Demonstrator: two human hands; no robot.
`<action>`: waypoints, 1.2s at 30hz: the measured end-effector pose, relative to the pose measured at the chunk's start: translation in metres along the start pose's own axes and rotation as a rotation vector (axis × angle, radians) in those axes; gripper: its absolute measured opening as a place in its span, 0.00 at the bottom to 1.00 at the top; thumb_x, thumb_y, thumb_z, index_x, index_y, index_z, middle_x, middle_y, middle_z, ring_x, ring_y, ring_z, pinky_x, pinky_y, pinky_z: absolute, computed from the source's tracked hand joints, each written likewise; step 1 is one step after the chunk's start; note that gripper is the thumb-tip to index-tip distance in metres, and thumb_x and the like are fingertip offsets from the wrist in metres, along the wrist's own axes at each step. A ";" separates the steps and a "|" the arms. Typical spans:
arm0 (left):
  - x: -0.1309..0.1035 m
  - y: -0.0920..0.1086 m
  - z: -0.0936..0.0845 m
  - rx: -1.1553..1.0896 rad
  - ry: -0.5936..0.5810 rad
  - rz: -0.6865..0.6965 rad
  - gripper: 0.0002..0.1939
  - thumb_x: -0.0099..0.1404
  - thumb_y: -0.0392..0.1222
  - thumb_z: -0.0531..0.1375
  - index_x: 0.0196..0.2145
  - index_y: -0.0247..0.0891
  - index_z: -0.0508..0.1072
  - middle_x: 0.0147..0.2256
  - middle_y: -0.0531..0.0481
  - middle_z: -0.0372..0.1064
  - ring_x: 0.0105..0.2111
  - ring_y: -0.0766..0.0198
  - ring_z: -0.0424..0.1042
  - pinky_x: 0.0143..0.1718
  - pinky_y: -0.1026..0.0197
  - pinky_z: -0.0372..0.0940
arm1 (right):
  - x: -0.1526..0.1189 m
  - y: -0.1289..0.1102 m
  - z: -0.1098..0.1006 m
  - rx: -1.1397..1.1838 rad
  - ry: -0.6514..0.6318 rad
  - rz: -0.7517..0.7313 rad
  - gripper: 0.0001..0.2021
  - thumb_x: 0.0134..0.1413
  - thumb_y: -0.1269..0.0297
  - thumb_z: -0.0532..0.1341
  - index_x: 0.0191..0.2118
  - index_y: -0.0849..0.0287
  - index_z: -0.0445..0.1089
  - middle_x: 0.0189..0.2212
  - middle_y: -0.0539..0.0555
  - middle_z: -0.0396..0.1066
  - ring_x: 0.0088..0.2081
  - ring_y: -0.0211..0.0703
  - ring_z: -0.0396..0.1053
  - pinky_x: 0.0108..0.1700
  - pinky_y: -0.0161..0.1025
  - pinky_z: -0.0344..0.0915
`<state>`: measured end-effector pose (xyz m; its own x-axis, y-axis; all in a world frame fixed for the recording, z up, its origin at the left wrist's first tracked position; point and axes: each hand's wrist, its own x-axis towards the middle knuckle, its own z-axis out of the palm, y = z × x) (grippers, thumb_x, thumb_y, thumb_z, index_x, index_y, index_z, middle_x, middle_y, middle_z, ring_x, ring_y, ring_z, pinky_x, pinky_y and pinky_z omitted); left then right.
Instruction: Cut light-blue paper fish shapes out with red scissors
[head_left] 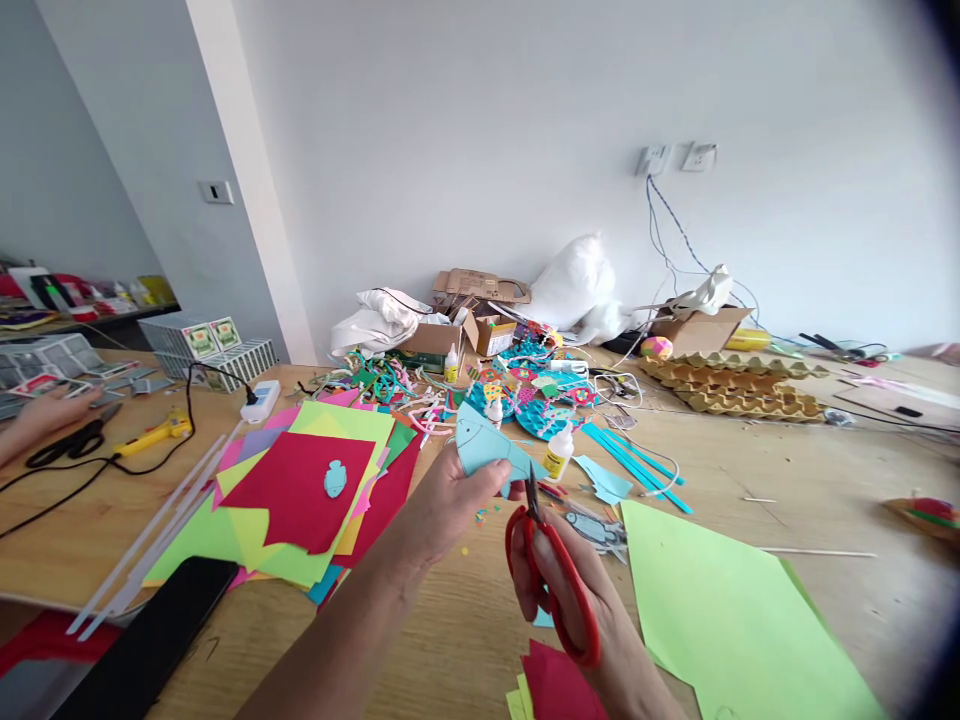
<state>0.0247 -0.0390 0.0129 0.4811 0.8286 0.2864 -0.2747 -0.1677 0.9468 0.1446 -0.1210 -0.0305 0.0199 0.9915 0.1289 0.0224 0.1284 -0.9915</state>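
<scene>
My left hand (457,500) pinches a piece of light blue paper (484,440) with a fish outline drawn on it, thumb on top. Red-handled scissors (577,610) are in my right hand (570,570), fingers through the loops. Their blades (532,490) meet the right end of the blue paper; whether they are fully closed is hard to see. Below them on the table lies a drawn fish cut-out (596,528), and a light blue scrap (604,480) is behind it. A small cut blue fish (335,479) rests on red paper (300,485) to the left.
A glue bottle (558,455) stands behind my hands. Green paper (720,600) spreads at the right, egg trays (739,385) beyond. At left lie a black phone-like slab (157,635), a yellow glue gun (154,433) and another person's hand (56,415). Craft clutter lines the wall.
</scene>
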 end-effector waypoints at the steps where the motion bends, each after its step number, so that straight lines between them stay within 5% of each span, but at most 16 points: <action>1: -0.001 0.000 0.002 -0.003 0.022 0.007 0.09 0.59 0.40 0.56 0.23 0.37 0.68 0.23 0.55 0.67 0.26 0.68 0.67 0.32 0.66 0.61 | 0.000 0.000 0.000 -0.002 -0.001 -0.013 0.20 0.60 0.46 0.52 0.27 0.57 0.59 0.17 0.45 0.58 0.19 0.35 0.53 0.23 0.33 0.51; 8: -0.003 -0.006 0.017 -0.088 0.171 -0.017 0.08 0.57 0.42 0.58 0.23 0.37 0.67 0.22 0.55 0.65 0.26 0.67 0.65 0.30 0.65 0.61 | 0.001 0.002 -0.001 -0.017 0.030 -0.059 0.19 0.61 0.47 0.51 0.26 0.56 0.58 0.17 0.45 0.59 0.19 0.35 0.53 0.23 0.34 0.50; 36: -0.004 -0.007 0.014 -0.133 0.097 -0.009 0.09 0.60 0.40 0.57 0.23 0.37 0.64 0.23 0.57 0.62 0.26 0.69 0.63 0.35 0.64 0.62 | 0.002 -0.001 0.004 0.109 0.088 0.000 0.20 0.57 0.45 0.55 0.26 0.58 0.60 0.13 0.43 0.56 0.14 0.31 0.52 0.17 0.30 0.47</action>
<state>0.0363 -0.0489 0.0067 0.4028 0.8787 0.2562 -0.3814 -0.0933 0.9197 0.1405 -0.1194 -0.0293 0.1077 0.9862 0.1257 -0.0860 0.1352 -0.9871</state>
